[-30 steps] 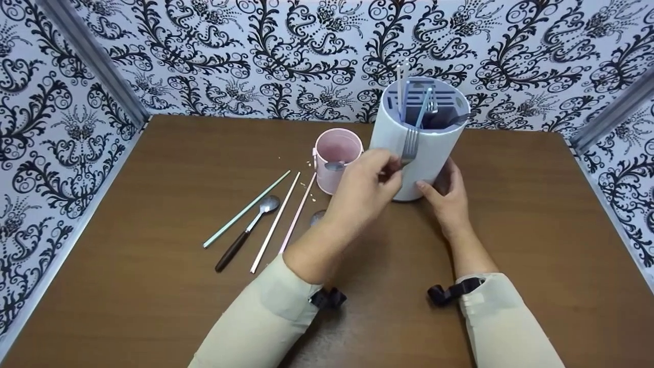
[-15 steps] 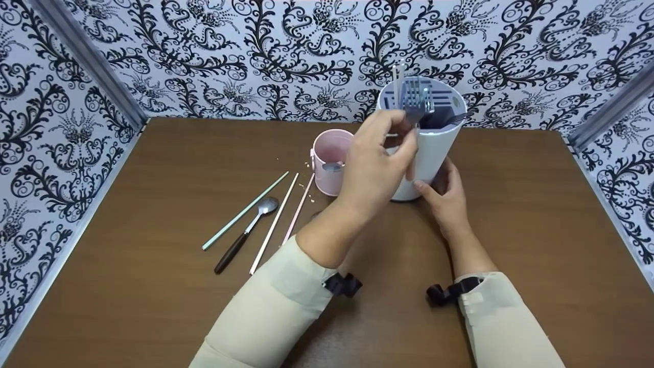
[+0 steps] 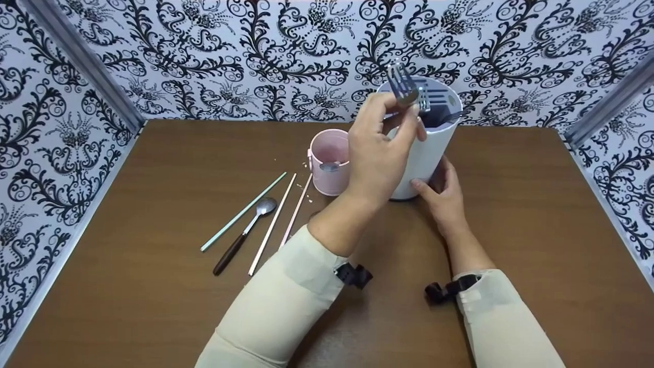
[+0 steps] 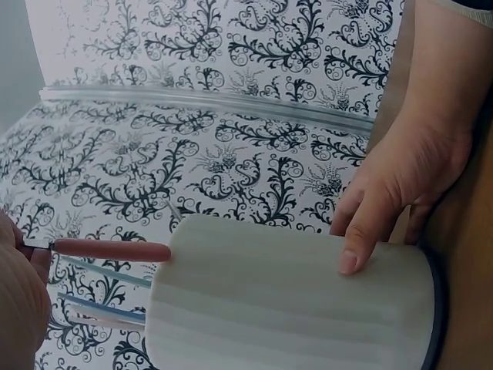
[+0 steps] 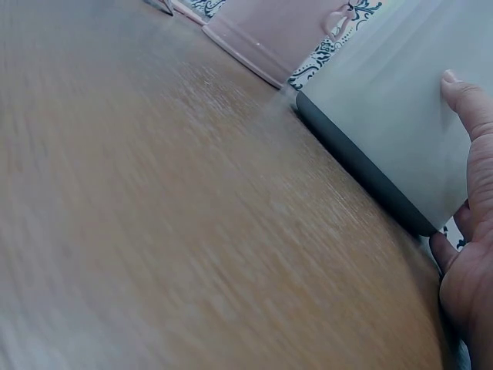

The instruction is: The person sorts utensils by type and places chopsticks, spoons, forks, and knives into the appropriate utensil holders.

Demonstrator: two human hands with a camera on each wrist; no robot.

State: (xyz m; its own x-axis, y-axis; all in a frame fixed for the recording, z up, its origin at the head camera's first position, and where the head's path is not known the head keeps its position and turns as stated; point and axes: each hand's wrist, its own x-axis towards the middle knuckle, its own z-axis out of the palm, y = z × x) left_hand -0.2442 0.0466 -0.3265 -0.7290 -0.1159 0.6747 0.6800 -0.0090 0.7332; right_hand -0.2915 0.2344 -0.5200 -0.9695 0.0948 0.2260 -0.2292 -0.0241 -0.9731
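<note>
My left hand (image 3: 380, 151) pinches a fork (image 3: 402, 87) near its neck, tines up, above the mouth of a white utensil holder (image 3: 426, 158). In the left wrist view, the fork's pink handle (image 4: 112, 249) has its end right at the holder's rim. My right hand (image 3: 444, 202) grips the holder low on its right side, thumb at the front and fingers behind. Another fork (image 3: 424, 99) stands in the holder, and a dark utensil (image 3: 452, 117) leans at its right rim. The left hand hides part of the slotted top.
A pink cup (image 3: 329, 176) with a spoon (image 3: 328, 166) at its front stands left of the holder. On the brown table (image 3: 127, 286) lie a green chopstick (image 3: 244, 211), a dark-handled spoon (image 3: 232, 253), a white chopstick (image 3: 272, 225) and a pink chopstick (image 3: 296, 209). Patterned walls (image 3: 230, 66) enclose it.
My left hand has raised the fork from in front of the holder to above its mouth, and the tines now tilt left. The right hand keeps its grip on the holder.
</note>
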